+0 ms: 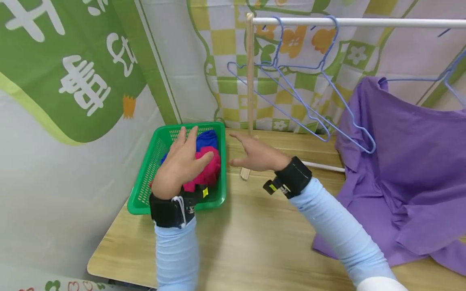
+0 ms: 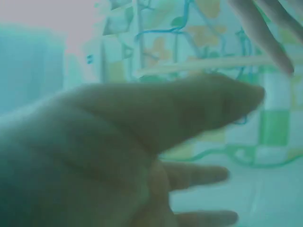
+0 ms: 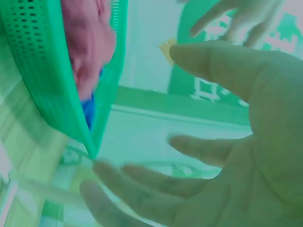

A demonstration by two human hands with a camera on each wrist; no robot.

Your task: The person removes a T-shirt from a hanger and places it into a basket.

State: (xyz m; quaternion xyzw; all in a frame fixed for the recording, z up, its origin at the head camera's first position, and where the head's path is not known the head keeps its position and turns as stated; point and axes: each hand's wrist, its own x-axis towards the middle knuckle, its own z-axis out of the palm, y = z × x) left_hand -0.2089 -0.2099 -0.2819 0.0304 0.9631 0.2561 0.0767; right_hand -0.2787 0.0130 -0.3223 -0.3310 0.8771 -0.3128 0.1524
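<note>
So we've got both hands up over the wooden table (image 1: 255, 242). Our left hand (image 1: 180, 163) hangs above the green plastic basket (image 1: 145, 178) at the table's left end, fingers stretched out and spread, holding nothing; the wrist view shows the same flat, open palm. The basket has a pink garment (image 1: 211, 167) bunched up in it with a blue garment (image 1: 207, 139) behind it. Our right hand (image 1: 256, 153) is just right of the basket rim, fingers relaxed and straight, also holding nothing. Further right, a purple shirt (image 1: 411, 169) drapes off a hanger onto the table, and two blue wire hangers (image 1: 309, 109) dangle from the white rail (image 1: 364, 22).
</note>
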